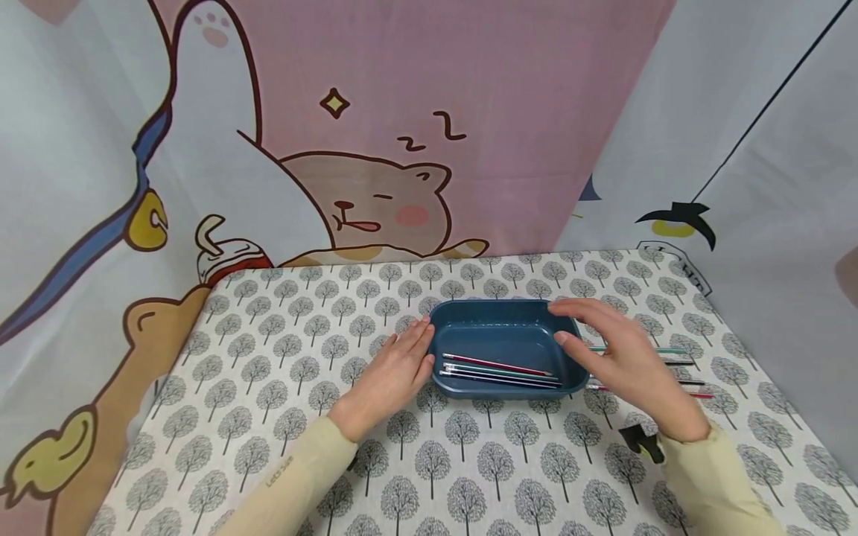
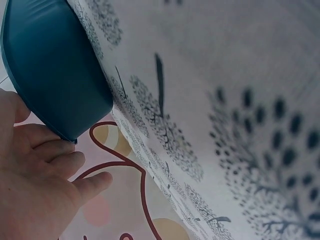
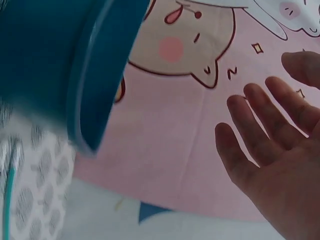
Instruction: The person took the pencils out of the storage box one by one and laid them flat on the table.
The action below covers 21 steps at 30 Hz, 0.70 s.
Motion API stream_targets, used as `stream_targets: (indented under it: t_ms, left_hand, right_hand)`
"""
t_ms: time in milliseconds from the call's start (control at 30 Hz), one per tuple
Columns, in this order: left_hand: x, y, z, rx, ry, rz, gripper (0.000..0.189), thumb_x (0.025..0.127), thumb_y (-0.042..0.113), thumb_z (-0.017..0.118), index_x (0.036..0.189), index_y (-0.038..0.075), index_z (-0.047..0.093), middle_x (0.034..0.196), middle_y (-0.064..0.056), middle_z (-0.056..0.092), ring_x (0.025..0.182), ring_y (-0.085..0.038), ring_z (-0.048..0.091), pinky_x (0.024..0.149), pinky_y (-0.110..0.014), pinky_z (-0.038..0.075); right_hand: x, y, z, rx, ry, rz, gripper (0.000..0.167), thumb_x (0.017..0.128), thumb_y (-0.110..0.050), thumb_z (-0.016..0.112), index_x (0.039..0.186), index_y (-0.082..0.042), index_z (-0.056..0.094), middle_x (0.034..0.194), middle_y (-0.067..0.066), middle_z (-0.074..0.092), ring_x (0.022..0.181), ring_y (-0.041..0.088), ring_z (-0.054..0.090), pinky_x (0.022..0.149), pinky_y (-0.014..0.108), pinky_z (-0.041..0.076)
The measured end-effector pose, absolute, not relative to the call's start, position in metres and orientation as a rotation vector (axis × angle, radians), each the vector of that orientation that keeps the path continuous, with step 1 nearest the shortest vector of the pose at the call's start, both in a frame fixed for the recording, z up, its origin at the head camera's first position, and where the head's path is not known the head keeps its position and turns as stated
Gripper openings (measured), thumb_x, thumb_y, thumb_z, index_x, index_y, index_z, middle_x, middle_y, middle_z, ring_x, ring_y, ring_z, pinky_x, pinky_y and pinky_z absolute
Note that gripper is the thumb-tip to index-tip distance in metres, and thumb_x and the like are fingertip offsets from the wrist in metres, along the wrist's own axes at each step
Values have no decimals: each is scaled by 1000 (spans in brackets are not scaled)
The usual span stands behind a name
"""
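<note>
A blue rectangular tray [image 1: 492,342] sits upright on the cloth, with several pencils [image 1: 499,365] lying lengthwise along its near side. My left hand [image 1: 394,372] touches the tray's left end, fingers extended; the left wrist view has this hand [image 2: 40,175] against the rim of the tray [image 2: 55,65]. Over the tray's right end hovers my right hand [image 1: 623,357], thumb and fingers apart and holding nothing. In the right wrist view that hand [image 3: 280,155] is spread, apart from the tray [image 3: 40,55]. Several more pencils [image 1: 690,383] lie right of the tray, partly hidden by my right hand.
A white tablecloth [image 1: 462,476] with a grey tree print covers the table. Curtains with cartoon animals [image 1: 395,208] hang behind the far edge and along both sides. A small dark object [image 1: 640,442] shows beside my right wrist.
</note>
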State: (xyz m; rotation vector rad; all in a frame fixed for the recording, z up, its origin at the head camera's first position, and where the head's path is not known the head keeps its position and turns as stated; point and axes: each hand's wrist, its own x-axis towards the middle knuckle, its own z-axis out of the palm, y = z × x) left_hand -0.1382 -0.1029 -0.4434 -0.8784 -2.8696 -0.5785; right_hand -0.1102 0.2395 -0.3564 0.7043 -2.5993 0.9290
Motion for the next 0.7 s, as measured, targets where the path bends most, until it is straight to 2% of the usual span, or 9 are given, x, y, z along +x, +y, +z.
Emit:
stream_targets:
  t_ms: [133,300,500,700]
  left_hand:
    - [-138,-103,-443,-875,-2875,-576,55,111,26,47,158,-1,39,166,-18,32,151,-34,34,117,-61,35]
    - [-139,-103,-444,-877,-2875,-565,55,112,27,45,157,-2,39,166,-18,32,151,-34,34,117,-61,36]
    - [-139,-103,-443,-869,-2888,-561,55,112,28,44,158,-1,38,166,-18,31,152,-34,34,117,-61,35]
    - [-139,-102,-444,-872,-2884,-568,54,111,26,45,158,-1,38,166,-19,32,151,-35,34,117,-61,35]
  right_hand:
    - [-118,227,-363,702,-2625,1009,41,100,-15,71,140,-15,63,141,4,61,126,27,59,100,35,47]
    - [-129,213,-374,732,-2642,1117,48,100,-17,71,146,-9,58,147,6,57,130,27,56,102,35,49]
    - [-140,198,-386,758,-2720,1230,54,102,-26,69,150,-10,52,149,9,55,133,31,55,102,53,50]
    - [-152,184,-397,750,-2783,1253,58,101,-31,71,150,-7,51,147,12,57,130,31,57,99,56,53]
